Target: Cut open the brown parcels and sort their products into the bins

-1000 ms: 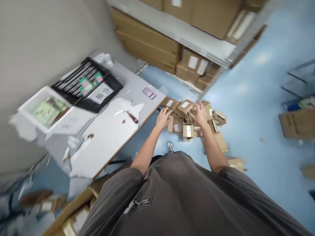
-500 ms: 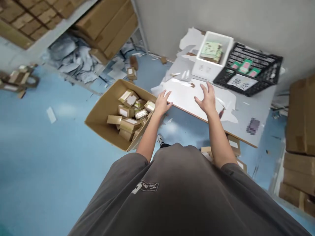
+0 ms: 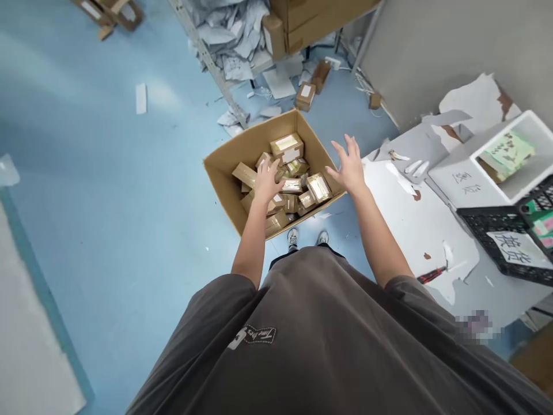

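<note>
A large open cardboard box (image 3: 235, 153) stands on the floor in front of my feet, with several small taped cartons (image 3: 287, 148) lying jumbled inside it. Over the left part of its opening is my left hand (image 3: 266, 181), fingers spread, holding nothing; it hides some of the cartons beneath. My right hand (image 3: 349, 167) hovers by the box's right rim with its fingers apart, also holding nothing. Whether either hand touches the cardboard I cannot tell.
To the right is a table (image 3: 401, 213) with torn white paper, a red-and-black cutter (image 3: 432, 275), a white foam box (image 3: 466, 181) and a black crate (image 3: 484, 222). Crumpled paper (image 3: 235, 34) fills a low shelf ahead. Small cartons (image 3: 305, 96) lie on the floor beyond the box.
My view and body have turned left, from the table toward the large box. Both open hands have moved from the table edge to over and beside the box.
</note>
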A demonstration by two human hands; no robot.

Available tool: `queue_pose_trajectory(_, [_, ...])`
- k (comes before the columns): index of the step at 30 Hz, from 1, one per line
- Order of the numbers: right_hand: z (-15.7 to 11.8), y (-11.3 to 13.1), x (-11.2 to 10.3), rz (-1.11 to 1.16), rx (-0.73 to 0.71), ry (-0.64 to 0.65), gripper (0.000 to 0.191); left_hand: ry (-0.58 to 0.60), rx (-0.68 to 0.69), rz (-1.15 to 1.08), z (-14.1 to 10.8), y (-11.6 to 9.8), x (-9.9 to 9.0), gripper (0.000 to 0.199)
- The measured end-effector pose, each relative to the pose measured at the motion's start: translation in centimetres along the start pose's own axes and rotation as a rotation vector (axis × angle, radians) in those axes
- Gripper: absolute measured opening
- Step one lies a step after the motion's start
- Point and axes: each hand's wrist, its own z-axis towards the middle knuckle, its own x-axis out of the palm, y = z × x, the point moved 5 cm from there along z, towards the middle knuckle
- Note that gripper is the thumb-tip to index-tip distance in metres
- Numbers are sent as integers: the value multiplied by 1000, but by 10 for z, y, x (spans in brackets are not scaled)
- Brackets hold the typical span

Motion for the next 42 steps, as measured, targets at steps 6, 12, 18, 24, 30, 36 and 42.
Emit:
queue_pose_trajectory(6, [64,2,98,109,-144,231,91,-5,-339,-18,-7,81,30,93])
queue_pose_trajectory(12, [93,28,232,204,-304,521,93,-36,-677,-110,-50,145,90,106])
queue_pose_trajectory(18, [63,26,359,237,-329,726,101,6,-895,-279,-69,204,176,120])
queue_pose_trajectory(24, [17,3,461,234,-252,863,103,55,-944,-428,-62,248,275,140])
queue_pose_trajectory(30, [4,5,508,272,-184,917,107,85,-1041,-454,-59,263,319,144])
queue_pose_trajectory(36, [10,29,488,249,-150,840,107,-22,-942,-459,-67,238,274,136])
queue_pose_trajectory(42, [27,69,395,202,-145,689,115,-181,-833,-575,-84,184,188,137])
